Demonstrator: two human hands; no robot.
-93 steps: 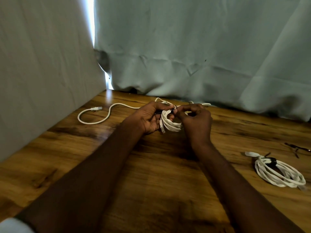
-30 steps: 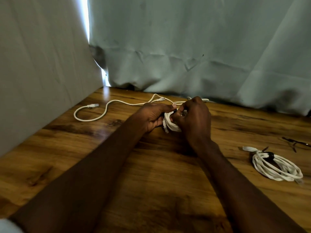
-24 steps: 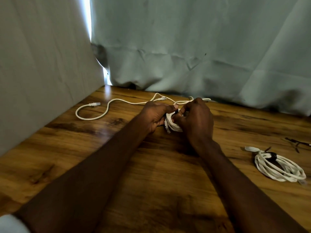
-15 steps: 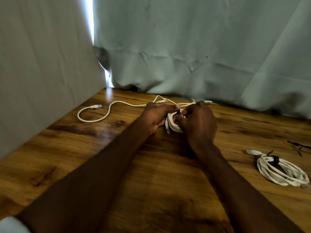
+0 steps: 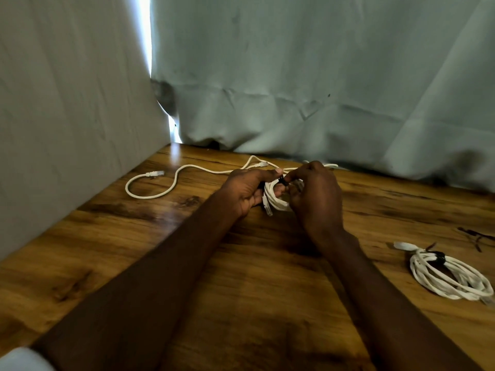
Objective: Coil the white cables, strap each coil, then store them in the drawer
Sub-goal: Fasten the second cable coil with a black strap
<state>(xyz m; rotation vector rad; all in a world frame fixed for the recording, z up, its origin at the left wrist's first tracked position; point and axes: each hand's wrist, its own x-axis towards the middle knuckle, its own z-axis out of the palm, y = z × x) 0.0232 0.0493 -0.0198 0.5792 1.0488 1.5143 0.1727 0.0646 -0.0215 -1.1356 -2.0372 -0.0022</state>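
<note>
Both hands' grip (image 5: 284, 183) unchanged — same coil (image 5: 277, 200), strap (image 5: 283, 181) still pinched

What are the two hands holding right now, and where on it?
Left hand grips the white cable coil at its left side; right hand holds its right side and pinches the black strap at the coil's top.

White cable coils: two, held coil (image 5: 277, 200); strapped coil (image 5: 450, 277); loose cable (image 5: 171, 183): one; hands: two, left hand (image 5: 245, 190); right hand (image 5: 316, 194).
</note>
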